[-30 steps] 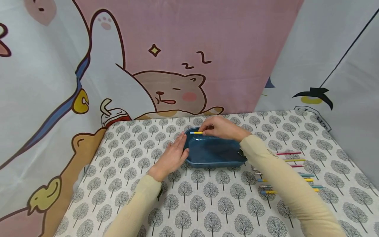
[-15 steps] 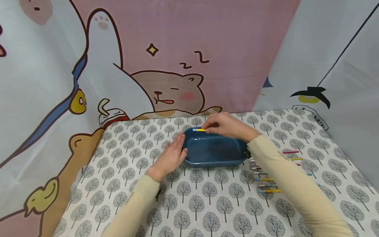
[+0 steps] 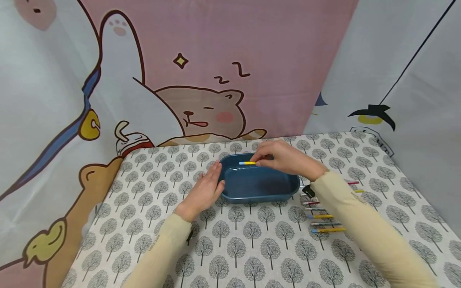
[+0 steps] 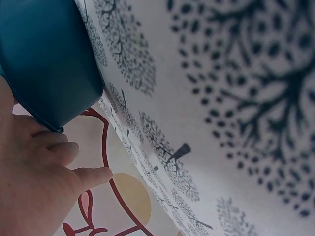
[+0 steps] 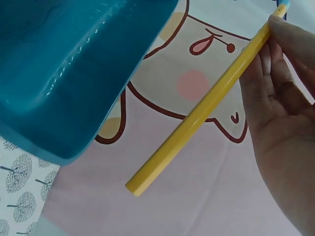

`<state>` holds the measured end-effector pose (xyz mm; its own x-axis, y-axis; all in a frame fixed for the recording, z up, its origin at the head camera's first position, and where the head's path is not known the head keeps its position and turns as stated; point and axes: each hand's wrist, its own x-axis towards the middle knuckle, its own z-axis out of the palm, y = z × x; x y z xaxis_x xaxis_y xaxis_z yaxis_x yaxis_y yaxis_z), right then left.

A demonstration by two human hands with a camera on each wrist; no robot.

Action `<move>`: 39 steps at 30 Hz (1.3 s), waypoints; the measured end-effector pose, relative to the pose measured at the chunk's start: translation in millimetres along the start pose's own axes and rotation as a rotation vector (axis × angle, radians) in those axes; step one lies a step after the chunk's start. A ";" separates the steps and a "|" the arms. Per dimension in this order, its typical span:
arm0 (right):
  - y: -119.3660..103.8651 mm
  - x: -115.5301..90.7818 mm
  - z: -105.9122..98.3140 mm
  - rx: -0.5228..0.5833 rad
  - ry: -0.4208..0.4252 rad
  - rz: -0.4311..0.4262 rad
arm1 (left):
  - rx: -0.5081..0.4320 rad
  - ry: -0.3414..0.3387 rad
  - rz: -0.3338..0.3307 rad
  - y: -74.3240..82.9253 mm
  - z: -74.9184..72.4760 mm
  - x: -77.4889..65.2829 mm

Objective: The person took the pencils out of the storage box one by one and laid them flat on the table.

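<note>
A deep blue rectangular dish [image 3: 259, 198] with rounded corners stands on the table. My left hand [image 3: 201, 192] rests against its left end, fingers extended along the rim; in the left wrist view the hand [image 4: 39, 167] touches the dish wall [image 4: 54, 64]. With thumb and fingertips my right hand [image 3: 284, 158] pinches a yellow pencil [image 3: 249, 163] near its light-blue end, above the dish's far side. In the right wrist view most of the pencil [image 5: 202, 110] sticks out from the fingers, its plain flat end free, beside the dish.
Several more pencils [image 3: 327, 230] lie in a loose row to the right of the dish, partly hidden under the right sleeve [image 3: 363, 220]. A tree-print cloth [image 3: 237, 256] covers the table. Behind it hangs a curtain [image 3: 281, 60] with cartoon animals.
The right hand has shifted a little to the right along the dish's far side, still pinching the pencil. The left hand stays at the dish's left end. The whole view has drifted slightly.
</note>
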<state>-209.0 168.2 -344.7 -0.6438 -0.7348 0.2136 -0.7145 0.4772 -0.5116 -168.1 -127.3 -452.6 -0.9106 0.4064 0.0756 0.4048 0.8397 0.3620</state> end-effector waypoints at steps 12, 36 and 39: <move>0.8 -27.3 -8.1 -0.058 0.049 0.004 | 0.008 -0.015 -0.007 1.7 -1.0 -0.5; 11.6 -76.3 -16.8 -0.081 0.121 0.087 | 0.013 -0.021 -0.005 1.6 -0.8 -0.9; 15.1 -81.7 -17.2 -0.092 0.115 0.112 | 0.013 -0.015 -0.004 1.3 -0.5 -0.9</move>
<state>-171.9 243.7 -355.5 -0.7442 -0.6171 0.2556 -0.6550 0.5993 -0.4603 -166.8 -126.8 -451.7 -0.9108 0.4084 0.0606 0.4026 0.8460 0.3497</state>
